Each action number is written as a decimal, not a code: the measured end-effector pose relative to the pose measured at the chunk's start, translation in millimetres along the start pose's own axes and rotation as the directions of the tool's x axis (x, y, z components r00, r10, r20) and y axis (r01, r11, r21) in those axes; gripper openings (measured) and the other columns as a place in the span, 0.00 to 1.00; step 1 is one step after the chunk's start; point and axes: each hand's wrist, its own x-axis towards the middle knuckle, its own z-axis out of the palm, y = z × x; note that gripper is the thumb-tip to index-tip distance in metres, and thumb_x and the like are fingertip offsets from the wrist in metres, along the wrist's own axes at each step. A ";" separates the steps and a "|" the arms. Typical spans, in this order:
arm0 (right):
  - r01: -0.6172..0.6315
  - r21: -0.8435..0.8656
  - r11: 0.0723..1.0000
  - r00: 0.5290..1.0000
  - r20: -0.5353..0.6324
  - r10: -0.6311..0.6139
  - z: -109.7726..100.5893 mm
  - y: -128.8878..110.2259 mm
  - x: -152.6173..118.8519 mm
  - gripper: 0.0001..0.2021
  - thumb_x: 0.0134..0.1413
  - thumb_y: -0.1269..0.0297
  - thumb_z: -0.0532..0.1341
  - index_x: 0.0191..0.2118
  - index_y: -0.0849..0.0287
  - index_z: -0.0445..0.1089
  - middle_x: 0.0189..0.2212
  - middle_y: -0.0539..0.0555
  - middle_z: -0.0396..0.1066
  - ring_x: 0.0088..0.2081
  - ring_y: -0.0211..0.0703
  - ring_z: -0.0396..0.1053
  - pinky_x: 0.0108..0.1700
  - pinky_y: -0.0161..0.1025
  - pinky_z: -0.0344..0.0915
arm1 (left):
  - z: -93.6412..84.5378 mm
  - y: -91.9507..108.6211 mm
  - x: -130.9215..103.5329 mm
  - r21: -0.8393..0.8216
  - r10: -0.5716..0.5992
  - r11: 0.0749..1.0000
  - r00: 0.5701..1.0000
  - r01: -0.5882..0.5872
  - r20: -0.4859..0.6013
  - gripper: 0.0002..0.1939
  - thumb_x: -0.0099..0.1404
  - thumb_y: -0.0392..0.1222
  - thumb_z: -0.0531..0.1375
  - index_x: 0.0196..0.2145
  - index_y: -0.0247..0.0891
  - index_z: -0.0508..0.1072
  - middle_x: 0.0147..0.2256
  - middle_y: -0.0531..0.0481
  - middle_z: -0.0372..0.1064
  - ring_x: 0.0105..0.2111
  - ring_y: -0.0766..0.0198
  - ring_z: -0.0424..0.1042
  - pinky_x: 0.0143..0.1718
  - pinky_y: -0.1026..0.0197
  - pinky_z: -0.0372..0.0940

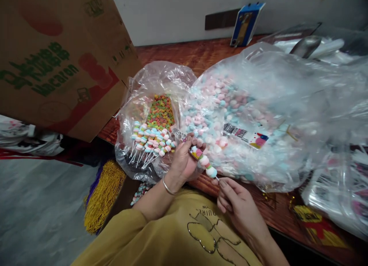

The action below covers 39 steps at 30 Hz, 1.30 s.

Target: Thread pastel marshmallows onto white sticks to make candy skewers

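The left hand (186,158), a bracelet (167,186) at its wrist, has its fingers curled round a small printed wrapper (196,151). The right hand (234,199) pinches the stick (217,179) of a skewer (207,166) between thumb and fingers. The skewer slants between the two hands over the front edge of the worktop (189,53), its upper end at the wrapper; whether it is inside, I cannot tell. It carries white, pink and pale blue marshmallows with green and reddish pieces among them.

Beyond the left hand, an open clear bag (163,72) holds many finished skewers (152,141), sticks towards the person, and a heap of small coloured rings (161,110) behind them. Just to the right lies a big clear sack (283,85) of pink, white and blue marshmallows (221,89), with a printed wrapper or label (245,135) on it. A metal scoop (305,46) rests at the back right, and a blue object (247,24) leans near the wall. At the right edge are stacked plastic packets (339,193) and a yellow and red packet (319,225). On the left stands a Macaron carton (66,62), with yellow fringe (105,197) below
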 end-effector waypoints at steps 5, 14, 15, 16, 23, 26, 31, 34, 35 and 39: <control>0.402 -0.588 0.702 0.861 -0.020 -0.509 -4.1 0.3 -3.2 0.11 0.65 0.57 0.59 0.40 0.57 0.76 0.29 0.52 0.74 0.29 0.41 0.71 0.33 0.36 0.66 | 6.8 -6.6 0.9 0.063 -0.008 0.998 0.995 0.015 -0.103 0.07 0.65 0.41 0.66 0.36 0.36 0.73 0.25 0.57 0.64 0.25 0.72 0.67 0.41 0.63 0.70; 0.486 -0.827 0.283 0.668 0.142 -0.731 -14.1 -1.7 -2.7 0.08 0.66 0.64 0.58 0.42 0.57 0.75 0.29 0.54 0.77 0.29 0.42 0.73 0.35 0.36 0.66 | 6.5 -12.6 1.1 0.088 -0.057 0.994 0.997 0.061 -0.042 0.10 0.64 0.43 0.68 0.38 0.36 0.74 0.23 0.58 0.61 0.23 0.72 0.64 0.35 0.66 0.68; 0.471 -0.801 0.370 0.718 0.105 -0.688 -14.8 -2.2 -3.4 0.09 0.67 0.63 0.57 0.41 0.56 0.74 0.30 0.53 0.77 0.29 0.42 0.73 0.35 0.36 0.66 | 5.2 -13.0 1.2 0.082 -0.070 0.994 0.998 0.070 -0.004 0.10 0.64 0.44 0.67 0.38 0.36 0.74 0.23 0.58 0.60 0.23 0.72 0.64 0.35 0.65 0.68; 0.447 -0.766 0.462 0.770 0.066 -0.635 -15.2 -2.6 -4.1 0.10 0.68 0.61 0.56 0.41 0.56 0.74 0.30 0.52 0.77 0.28 0.41 0.72 0.34 0.36 0.66 | 3.8 -13.5 1.3 0.080 -0.078 0.994 0.996 0.076 0.029 0.11 0.64 0.45 0.67 0.39 0.37 0.75 0.24 0.58 0.60 0.24 0.72 0.63 0.36 0.65 0.68; 0.297 -0.548 0.782 0.929 -0.022 -0.368 -8.5 1.7 -6.8 0.18 0.70 0.52 0.52 0.36 0.57 0.72 0.18 0.46 0.65 0.20 0.37 0.60 0.23 0.34 0.57 | 2.5 -19.8 0.1 0.085 -0.131 0.989 0.985 0.122 0.114 0.15 0.64 0.51 0.67 0.40 0.36 0.74 0.26 0.56 0.59 0.25 0.71 0.63 0.37 0.64 0.67; 0.455 -0.755 0.473 0.772 0.070 -0.632 -8.0 6.3 -2.1 0.13 0.69 0.60 0.55 0.39 0.59 0.74 0.25 0.52 0.73 0.25 0.40 0.68 0.31 0.36 0.63 | 8.2 -22.9 -3.0 0.091 -0.137 0.987 0.987 0.129 0.089 0.14 0.64 0.49 0.66 0.40 0.36 0.74 0.26 0.56 0.60 0.26 0.71 0.63 0.37 0.64 0.68; 0.486 -0.851 0.197 0.642 0.195 -0.742 -12.9 9.4 6.5 0.08 0.65 0.64 0.59 0.40 0.59 0.76 0.18 0.50 0.67 0.22 0.41 0.64 0.34 0.41 0.62 | 14.3 -28.9 -8.4 0.118 -0.118 0.986 0.993 0.115 0.017 0.14 0.63 0.47 0.68 0.40 0.36 0.72 0.26 0.56 0.61 0.26 0.71 0.65 0.40 0.61 0.69; 0.427 -0.626 0.653 0.826 -0.024 -0.563 -7.4 6.3 6.1 0.11 0.66 0.57 0.58 0.39 0.58 0.73 0.18 0.48 0.65 0.21 0.39 0.62 0.30 0.39 0.62 | 15.1 -31.3 -10.7 0.094 -0.135 0.987 0.989 0.129 0.058 0.15 0.64 0.50 0.67 0.39 0.36 0.72 0.26 0.56 0.61 0.26 0.70 0.65 0.40 0.60 0.69; 0.353 -0.444 0.824 0.902 -0.072 -0.426 -4.3 4.8 5.3 0.13 0.67 0.54 0.57 0.38 0.57 0.72 0.17 0.45 0.61 0.18 0.37 0.58 0.28 0.38 0.62 | 15.3 -31.6 -11.4 0.080 -0.147 0.987 0.986 0.141 0.077 0.15 0.64 0.51 0.67 0.39 0.36 0.71 0.26 0.57 0.60 0.26 0.70 0.65 0.41 0.60 0.70; -0.061 0.245 0.968 0.990 0.139 0.027 6.2 0.3 4.3 0.16 0.64 0.48 0.59 0.36 0.57 0.70 0.13 0.36 0.43 0.12 0.29 0.38 0.20 0.34 0.57 | 15.2 -31.5 -14.0 0.031 -0.227 0.974 0.965 0.225 0.134 0.14 0.64 0.51 0.66 0.37 0.37 0.71 0.25 0.57 0.58 0.26 0.69 0.64 0.40 0.60 0.70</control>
